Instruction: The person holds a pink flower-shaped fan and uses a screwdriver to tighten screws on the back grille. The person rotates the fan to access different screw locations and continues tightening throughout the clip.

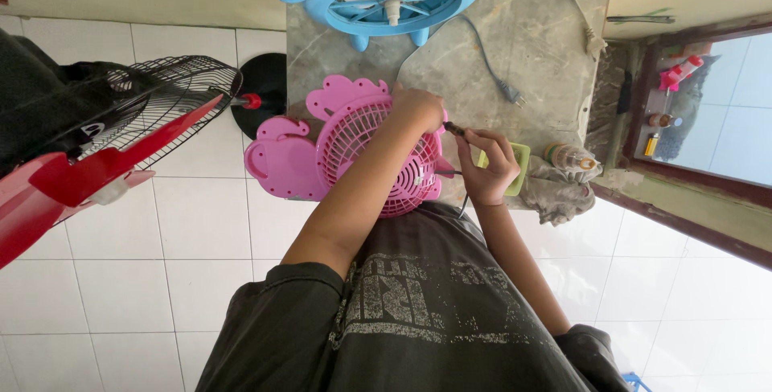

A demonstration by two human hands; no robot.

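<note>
Pink fan (362, 159) on bench (547, 54); left hand (418, 109) grips its grille edge, right hand (488, 168) closed on screwdriver (455, 129).

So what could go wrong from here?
1. The slim tool in the right hand points towards the left hand close by; a slip could jab those fingers.
2. The pink fan that the left hand grips seems to overhang the table edge towards the person; if the grip loosens, it may tip onto the tiled floor.
3. The small bottle lies by the right elbow's side, near the edge, and could be knocked off.
</note>
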